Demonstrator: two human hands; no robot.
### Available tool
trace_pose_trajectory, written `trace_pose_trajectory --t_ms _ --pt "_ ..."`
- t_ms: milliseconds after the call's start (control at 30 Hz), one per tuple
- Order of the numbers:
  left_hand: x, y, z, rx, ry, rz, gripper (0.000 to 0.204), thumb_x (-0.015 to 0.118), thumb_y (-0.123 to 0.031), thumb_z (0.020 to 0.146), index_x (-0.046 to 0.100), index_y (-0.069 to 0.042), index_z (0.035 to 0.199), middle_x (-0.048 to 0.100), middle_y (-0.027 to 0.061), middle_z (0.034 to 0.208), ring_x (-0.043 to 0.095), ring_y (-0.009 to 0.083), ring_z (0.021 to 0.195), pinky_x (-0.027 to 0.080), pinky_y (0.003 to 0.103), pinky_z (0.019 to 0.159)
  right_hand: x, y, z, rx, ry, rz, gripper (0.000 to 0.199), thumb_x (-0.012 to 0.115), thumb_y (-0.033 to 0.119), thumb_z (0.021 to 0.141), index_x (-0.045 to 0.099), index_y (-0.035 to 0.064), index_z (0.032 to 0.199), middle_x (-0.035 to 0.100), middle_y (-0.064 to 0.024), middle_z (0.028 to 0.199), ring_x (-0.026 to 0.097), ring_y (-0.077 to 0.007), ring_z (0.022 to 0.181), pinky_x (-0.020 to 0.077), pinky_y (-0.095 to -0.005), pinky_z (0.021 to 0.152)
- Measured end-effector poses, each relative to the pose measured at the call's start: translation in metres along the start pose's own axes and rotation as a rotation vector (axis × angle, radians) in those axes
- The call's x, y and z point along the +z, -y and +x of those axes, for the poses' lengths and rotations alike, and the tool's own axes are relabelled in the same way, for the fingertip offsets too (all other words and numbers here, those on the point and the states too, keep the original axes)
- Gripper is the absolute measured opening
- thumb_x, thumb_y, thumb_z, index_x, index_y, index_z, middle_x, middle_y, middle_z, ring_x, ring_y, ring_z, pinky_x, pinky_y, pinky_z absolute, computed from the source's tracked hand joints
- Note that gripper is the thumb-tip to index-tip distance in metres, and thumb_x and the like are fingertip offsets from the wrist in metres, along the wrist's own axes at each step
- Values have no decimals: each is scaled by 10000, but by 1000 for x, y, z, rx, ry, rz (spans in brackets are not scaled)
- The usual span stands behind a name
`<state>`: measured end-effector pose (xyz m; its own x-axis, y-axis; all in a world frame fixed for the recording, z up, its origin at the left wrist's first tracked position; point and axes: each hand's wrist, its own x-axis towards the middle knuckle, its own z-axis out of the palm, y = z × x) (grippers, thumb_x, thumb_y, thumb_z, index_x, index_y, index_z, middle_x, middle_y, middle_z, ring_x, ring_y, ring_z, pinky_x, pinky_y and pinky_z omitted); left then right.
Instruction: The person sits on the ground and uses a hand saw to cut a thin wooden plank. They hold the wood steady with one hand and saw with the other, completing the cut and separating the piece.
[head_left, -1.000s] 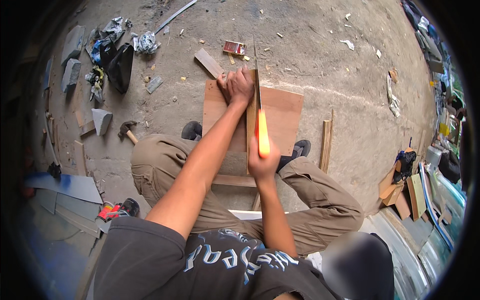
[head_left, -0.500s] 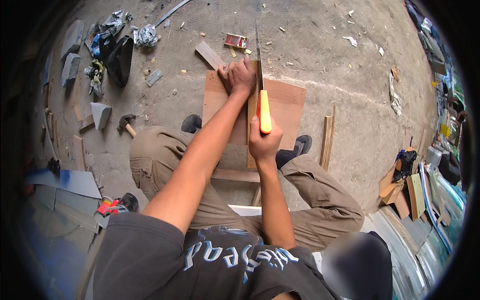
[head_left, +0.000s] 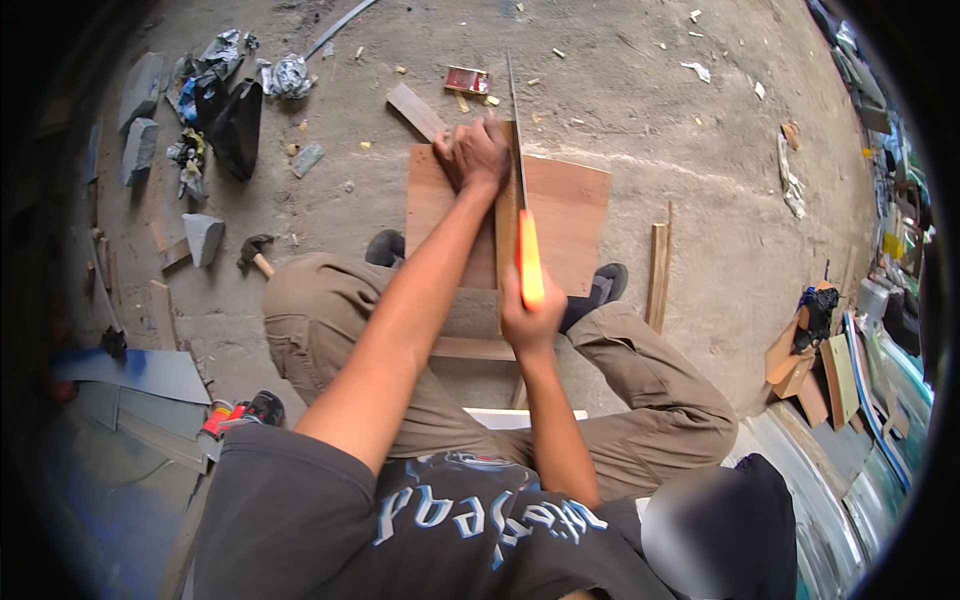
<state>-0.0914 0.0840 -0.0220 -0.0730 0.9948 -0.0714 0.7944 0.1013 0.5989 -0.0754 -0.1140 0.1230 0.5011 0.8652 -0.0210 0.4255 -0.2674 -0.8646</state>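
Note:
My right hand is wrapped around the orange-and-yellow handle of a hand saw. The narrow blade points away from me, along the right side of a long wooden strip. At the strip's far end, my left hand has its fingers curled over the wood and presses on it; part of its grip is hidden. Under the strip lies a flat reddish-brown wooden panel, between my feet. A short wood offcut sticks out beyond my left hand.
A hammer lies by my left knee. Grey block pieces and a black plastic bag are at the left. Wood strips lie at the right. A red packet and scraps litter the concrete floor. Cans stand near my left elbow.
My right hand has drawn the saw back toward me, its handle blurred by motion. The left hand stays at the far end of the strip.

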Motion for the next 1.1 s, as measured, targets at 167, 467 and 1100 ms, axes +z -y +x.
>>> trace_pose_trajectory --t_ms 167,467,1100 --pt "-16 8 -1 -26 -35 0 583 301 -420 1030 732 -60 876 706 214 880 640 334 948 281 460 1013 -44 11 -74 -45 76 42 120 654 32 808 657 -56 890 630 -146 666 657 -229 571 517 -350 572" --pt "-14 9 3 -37 -11 -21 555 315 -416 1027 719 -67 878 707 207 900 635 327 984 261 487 1030 -7 -17 -25 15 77 106 155 657 68 859 578 3 742 537 -117 573 554 -208 488 447 -350 493" --pt "-16 0 -3 44 -15 26 542 322 -404 1030 728 -71 896 701 185 848 639 308 931 272 469 1030 -12 4 -1 30 77 12 107 673 80 841 630 -10 802 557 -164 584 571 -263 477 450 -366 490"
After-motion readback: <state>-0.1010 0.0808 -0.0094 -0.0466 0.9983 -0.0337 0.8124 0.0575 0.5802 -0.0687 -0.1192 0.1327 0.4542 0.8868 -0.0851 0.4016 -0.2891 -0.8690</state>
